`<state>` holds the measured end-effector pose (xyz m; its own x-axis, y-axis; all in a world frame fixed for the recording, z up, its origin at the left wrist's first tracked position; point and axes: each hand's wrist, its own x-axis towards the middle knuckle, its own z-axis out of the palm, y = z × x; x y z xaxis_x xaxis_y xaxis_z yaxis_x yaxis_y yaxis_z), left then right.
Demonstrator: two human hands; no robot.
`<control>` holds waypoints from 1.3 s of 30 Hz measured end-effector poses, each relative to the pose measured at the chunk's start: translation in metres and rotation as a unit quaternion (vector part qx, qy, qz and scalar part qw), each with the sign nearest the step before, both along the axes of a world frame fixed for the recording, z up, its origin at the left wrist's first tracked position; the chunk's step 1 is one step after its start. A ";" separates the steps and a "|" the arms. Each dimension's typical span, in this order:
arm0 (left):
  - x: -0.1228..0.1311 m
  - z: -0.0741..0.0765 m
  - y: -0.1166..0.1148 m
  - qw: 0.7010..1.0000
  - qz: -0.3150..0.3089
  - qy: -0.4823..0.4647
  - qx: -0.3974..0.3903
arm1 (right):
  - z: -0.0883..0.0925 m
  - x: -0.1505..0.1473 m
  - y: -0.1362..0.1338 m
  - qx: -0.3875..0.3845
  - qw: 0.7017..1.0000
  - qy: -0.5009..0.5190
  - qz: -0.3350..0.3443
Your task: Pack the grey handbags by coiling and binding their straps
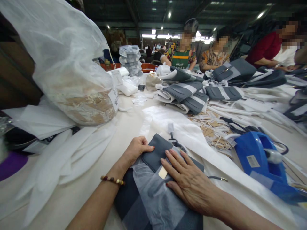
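A dark grey bag (157, 153) lies on the table in front of me, partly wrapped in thin translucent white paper (153, 191). My left hand (136, 150) has its fingers curled over the bag's left edge, gripping it. My right hand (189, 182) lies flat with fingers stretched out, pressing on the paper and the bag's flap. A small gold tag (163, 172) shows just under my right fingertips. A beaded bracelet (112, 180) sits on my left wrist.
A blue tape dispenser (261, 159) stands at the right. A big clear sack of tags (72, 64) sits at the left, with white sheets (72, 153) beside it. Grey-and-white striped bags (189, 92) and loose paper tags (213, 127) lie ahead. Three people sit at the far side.
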<state>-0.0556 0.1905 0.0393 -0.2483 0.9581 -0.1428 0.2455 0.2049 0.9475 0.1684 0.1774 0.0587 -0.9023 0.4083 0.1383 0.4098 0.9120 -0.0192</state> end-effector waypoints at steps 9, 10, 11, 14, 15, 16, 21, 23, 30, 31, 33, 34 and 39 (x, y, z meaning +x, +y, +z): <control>0.042 -0.008 -0.109 0.748 -0.203 0.568 0.276 | 0.005 0.042 -0.037 0.016 0.955 0.287 -0.072; 0.044 -0.016 -0.115 0.737 -0.201 0.587 0.268 | -0.002 0.051 -0.053 -0.007 0.933 0.340 -0.115; 0.045 -0.023 -0.119 0.735 -0.194 0.596 0.259 | -0.010 0.058 -0.069 -0.045 0.909 0.377 -0.171; 0.042 -0.032 -0.118 0.737 -0.193 0.597 0.251 | -0.037 0.068 -0.110 -0.246 0.802 0.392 -0.376; 0.041 -0.031 -0.117 0.739 -0.194 0.592 0.255 | -0.044 0.067 -0.120 -0.307 0.768 0.389 -0.406; 0.040 -0.029 -0.117 0.741 -0.191 0.588 0.262 | -0.049 0.066 -0.128 -0.348 0.746 0.392 -0.411; 0.047 -0.013 -0.143 0.743 -0.155 0.569 0.318 | -0.054 0.060 -0.136 -0.378 0.730 0.428 -0.375; 0.057 -0.012 -0.163 0.745 -0.166 0.561 0.320 | -0.051 0.061 -0.131 -0.405 0.714 0.437 -0.368; 0.106 -0.024 -0.205 0.779 -0.085 0.564 0.261 | -0.030 0.051 -0.103 -0.535 0.604 0.458 -0.374; 0.110 -0.023 -0.205 0.782 -0.071 0.560 0.265 | -0.029 0.050 -0.101 -0.538 0.597 0.461 -0.377; 0.116 -0.019 -0.200 0.789 -0.038 0.544 0.284 | -0.029 0.049 -0.101 -0.521 0.590 0.478 -0.389; 0.118 -0.017 -0.197 0.794 -0.027 0.532 0.294 | -0.031 0.049 -0.105 -0.505 0.589 0.491 -0.396; 0.116 -0.015 -0.188 0.833 -0.051 0.445 0.326 | -0.047 0.052 -0.148 -0.449 0.617 0.542 -0.352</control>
<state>0.0600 0.0027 0.0239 0.1093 0.7827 0.6128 0.8944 -0.3464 0.2829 0.2207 0.0291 0.0116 -0.0342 0.9974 -0.0631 0.0007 -0.0631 -0.9980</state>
